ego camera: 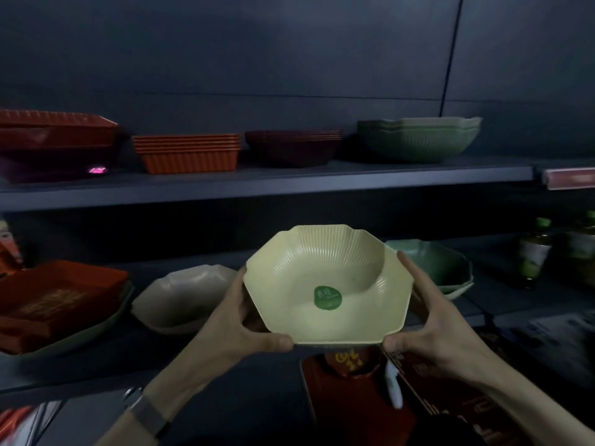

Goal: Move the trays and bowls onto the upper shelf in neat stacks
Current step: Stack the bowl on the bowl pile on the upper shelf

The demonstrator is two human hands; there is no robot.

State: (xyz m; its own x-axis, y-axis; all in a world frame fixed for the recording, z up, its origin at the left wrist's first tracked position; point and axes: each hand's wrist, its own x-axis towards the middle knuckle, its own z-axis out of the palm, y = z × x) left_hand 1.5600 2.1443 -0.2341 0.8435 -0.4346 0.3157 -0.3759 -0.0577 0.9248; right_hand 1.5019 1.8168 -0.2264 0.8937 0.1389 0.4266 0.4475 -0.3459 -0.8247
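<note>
A pale yellow octagonal bowl (328,281) with a green sticker inside is held in front of the lower shelf. My left hand (244,323) grips its left rim and my right hand (428,323) grips its right rim. On the upper shelf (289,185) stand a dark red tray stack (54,143), an orange tray stack (188,152), a maroon tray stack (293,146) and a stack of green bowls (418,136). On the lower shelf lie a beige bowl (180,297), a green bowl (444,265) and red trays (54,300) resting in a green bowl.
Bottles (534,252) stand at the lower shelf's right end. A red price strip (570,178) sits on the upper shelf's right edge. Below my hands lie red packaged goods (354,397). A dark back panel (289,59) rises behind the upper shelf.
</note>
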